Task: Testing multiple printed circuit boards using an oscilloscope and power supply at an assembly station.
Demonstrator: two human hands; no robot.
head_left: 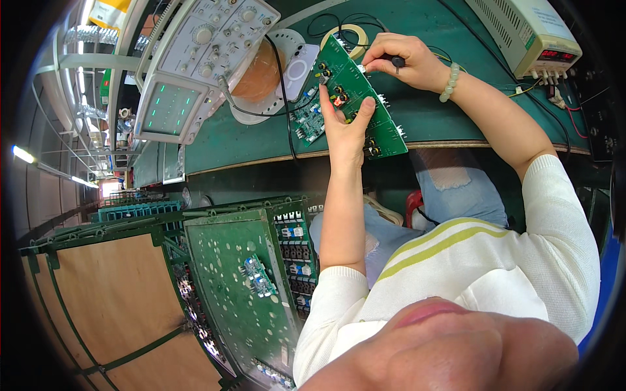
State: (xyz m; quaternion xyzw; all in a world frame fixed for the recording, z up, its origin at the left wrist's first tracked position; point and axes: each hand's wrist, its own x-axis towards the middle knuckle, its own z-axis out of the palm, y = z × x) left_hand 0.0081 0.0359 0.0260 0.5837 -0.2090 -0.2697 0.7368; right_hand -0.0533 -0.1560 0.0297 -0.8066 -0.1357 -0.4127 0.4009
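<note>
A long green circuit board (357, 98) slants over the bench edge, carrying round coils and a row of pale connectors along its right side. My left hand (345, 130) grips it, with the thumb and fingers spread over its face. At the board's upper right edge, my right hand (407, 62) is closed around a small tool with a black handle (398, 61); its tip is hidden by the fingers. A smaller green-blue circuit board (309, 120) lies just left of my left hand, partly under the long board.
An oscilloscope (202, 62) with a lit screen stands at left, beside a white round tray (244, 116) and a pale phone (298, 70). A tape roll (355, 38) and black cables lie behind. A power supply (531, 39) sits far right. Below left, a green rack panel (228, 287) holds another board.
</note>
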